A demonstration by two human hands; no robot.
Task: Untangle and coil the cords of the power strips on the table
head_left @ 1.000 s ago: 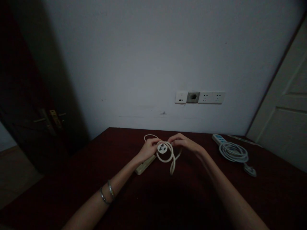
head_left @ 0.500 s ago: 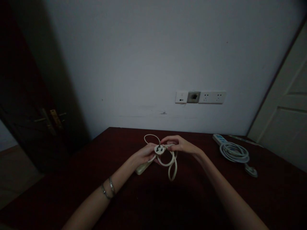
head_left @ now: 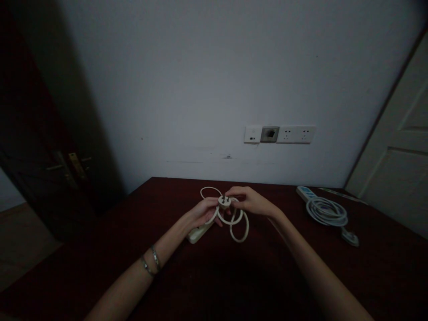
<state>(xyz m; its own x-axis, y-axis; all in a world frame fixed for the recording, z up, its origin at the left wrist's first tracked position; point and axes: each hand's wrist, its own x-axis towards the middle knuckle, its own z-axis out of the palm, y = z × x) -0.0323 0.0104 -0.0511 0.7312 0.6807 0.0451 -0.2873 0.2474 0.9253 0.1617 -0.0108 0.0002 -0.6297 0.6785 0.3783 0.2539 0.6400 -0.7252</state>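
Observation:
A white three-pin plug point(head_left: 224, 202) is held just above the dark red table, with its metal prongs pointing up. My right hand point(head_left: 250, 201) pinches the plug from the right, fingertips behind it and thumb in front. On the other side, my left hand point(head_left: 203, 210) is closed on the white power cord point(head_left: 236, 222) beside the plug, its thumb touching the plug's left edge. Loops of the cord hang below and to the right, and one thin loop rises behind. A cream power strip point(head_left: 197, 234) lies under my left hand, partly hidden by it.
On the table's point(head_left: 214, 281) right side lies another power strip point(head_left: 306, 194), with a coiled pale cable point(head_left: 326, 211) and its plug point(head_left: 350, 237). Wall sockets point(head_left: 296, 134) sit above the table's back edge. Doors stand at far left and right.
The plug has tilted so its prongs point more upward, and it has shifted up slightly. My right hand has moved in onto it. The hanging cord loop has swung wider.

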